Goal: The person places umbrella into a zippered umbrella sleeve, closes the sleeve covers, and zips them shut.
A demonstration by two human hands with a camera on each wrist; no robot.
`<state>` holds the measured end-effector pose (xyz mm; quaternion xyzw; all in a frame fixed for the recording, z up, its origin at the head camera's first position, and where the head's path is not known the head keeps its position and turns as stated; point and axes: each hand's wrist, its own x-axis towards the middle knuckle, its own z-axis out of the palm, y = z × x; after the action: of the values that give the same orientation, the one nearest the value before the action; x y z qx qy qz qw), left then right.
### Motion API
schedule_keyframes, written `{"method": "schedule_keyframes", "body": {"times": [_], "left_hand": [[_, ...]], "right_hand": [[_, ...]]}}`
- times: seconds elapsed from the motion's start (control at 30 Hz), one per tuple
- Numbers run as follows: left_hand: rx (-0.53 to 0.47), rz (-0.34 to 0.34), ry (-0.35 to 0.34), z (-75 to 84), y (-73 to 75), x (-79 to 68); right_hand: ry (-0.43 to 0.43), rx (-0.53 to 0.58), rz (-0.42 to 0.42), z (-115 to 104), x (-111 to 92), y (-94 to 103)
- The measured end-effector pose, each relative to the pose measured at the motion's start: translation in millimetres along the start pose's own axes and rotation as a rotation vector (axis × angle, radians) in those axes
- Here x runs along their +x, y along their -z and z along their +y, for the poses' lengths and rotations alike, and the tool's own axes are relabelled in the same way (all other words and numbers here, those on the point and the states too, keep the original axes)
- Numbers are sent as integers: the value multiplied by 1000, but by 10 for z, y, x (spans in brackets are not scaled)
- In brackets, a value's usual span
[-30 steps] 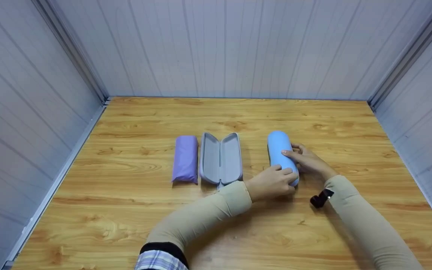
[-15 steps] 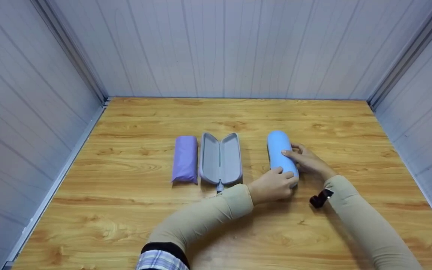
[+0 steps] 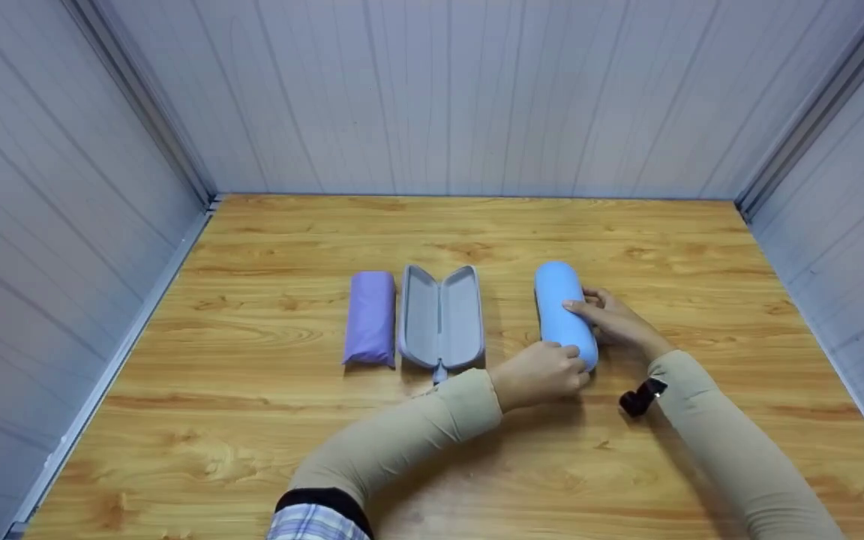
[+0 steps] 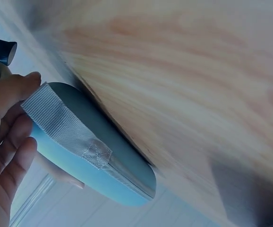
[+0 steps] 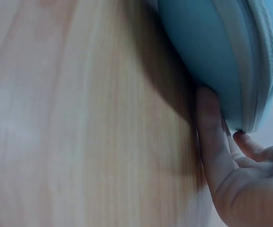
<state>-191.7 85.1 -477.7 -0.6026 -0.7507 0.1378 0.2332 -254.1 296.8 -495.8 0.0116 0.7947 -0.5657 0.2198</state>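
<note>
A light blue glasses case (image 3: 558, 300) with a zipper seam lies on the wooden table, right of centre. My left hand (image 3: 541, 373) is at its near end, fingers curled. In the left wrist view, the left thumb and fingers (image 4: 16, 151) meet the end of a grey woven strap (image 4: 63, 120) on the case; some fingertips are hidden. My right hand (image 3: 619, 322) holds the case from its right side, thumb on top. In the right wrist view, a finger of the right hand (image 5: 209, 123) reaches under the case beside the table.
Left of the blue case, a grey-lined glasses case (image 3: 462, 315) stands unzipped with its two halves spread. A purple wrapped packet (image 3: 370, 315) lies just left of it. White panel walls (image 3: 432, 97) enclose the wooden table (image 3: 214, 420) at the back and sides.
My left hand's fingers have slid slightly toward me and curled more at the near end, uncovering more of the blue case. The right hand and the other things have stayed put.
</note>
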Motion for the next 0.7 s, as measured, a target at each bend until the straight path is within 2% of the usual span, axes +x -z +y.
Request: {"method": "schedule_keyframes", "body": {"times": [0.2, 0.3, 0.53, 0.7], "left_hand": [[-106, 44, 126, 21, -12, -39], [-202, 56, 198, 22, -24, -40], [-533, -5, 343, -7, -18, -35], [-670, -26, 386, -31, -7, -38]], "right_hand": [[-5, -12, 8, -13, -10, -10], [-10, -10, 9, -25, -20, -18], [-13, 19, 6, -47, -35, -35], [-18, 21, 13, -35, -30, -31]]}}
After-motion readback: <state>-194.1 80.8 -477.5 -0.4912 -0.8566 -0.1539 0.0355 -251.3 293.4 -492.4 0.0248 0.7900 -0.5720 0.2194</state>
